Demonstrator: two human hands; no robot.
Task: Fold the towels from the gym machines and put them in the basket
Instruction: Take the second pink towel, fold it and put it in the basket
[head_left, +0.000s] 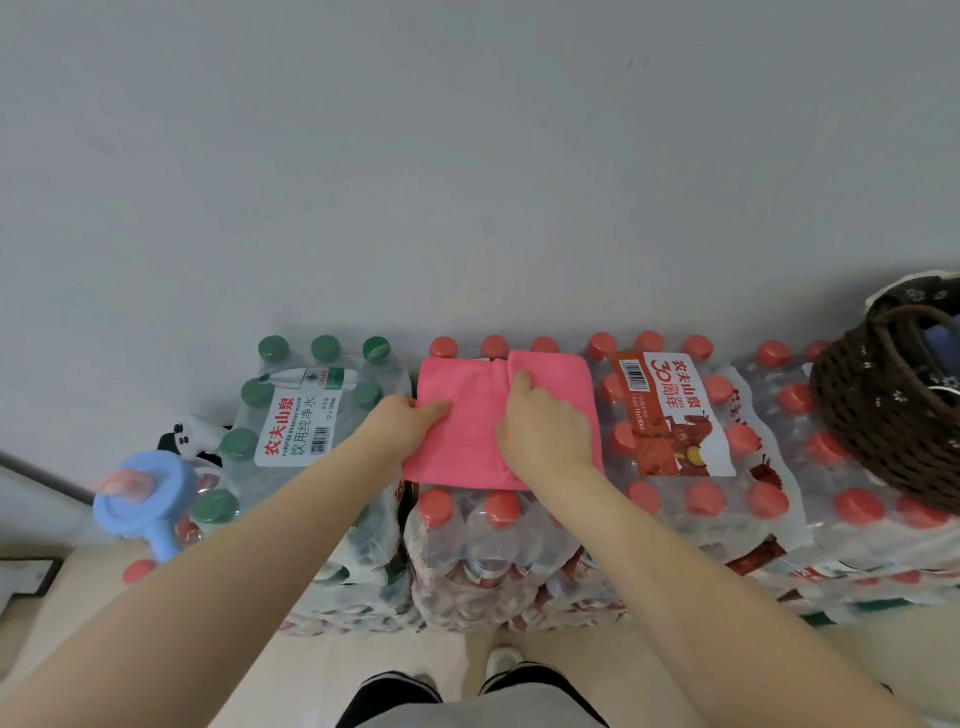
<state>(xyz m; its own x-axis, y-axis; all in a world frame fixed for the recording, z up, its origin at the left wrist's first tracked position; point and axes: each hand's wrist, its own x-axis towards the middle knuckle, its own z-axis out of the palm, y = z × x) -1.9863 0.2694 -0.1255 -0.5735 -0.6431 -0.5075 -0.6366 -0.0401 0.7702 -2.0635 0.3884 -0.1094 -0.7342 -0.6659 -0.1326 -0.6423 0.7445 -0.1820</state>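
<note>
A pink towel (470, 415) lies partly folded on top of a shrink-wrapped pack of red-capped water bottles (470, 525), with a fold line running down its middle. My left hand (408, 423) pinches the towel's left edge, thumb on top. Over the right half, my right hand (543, 434) presses flat, fingers pointing toward the wall. A dark brown woven basket (872, 415) with handles stands on the bottle packs at the far right, something blue showing inside it.
Several bottle packs form a row against the grey wall: a green-capped pack (306, 415) at left, red-capped packs (675, 431) at right. A light blue plastic object (150, 493) and a small panda toy (195, 434) sit at far left. My feet stand on the pale floor below.
</note>
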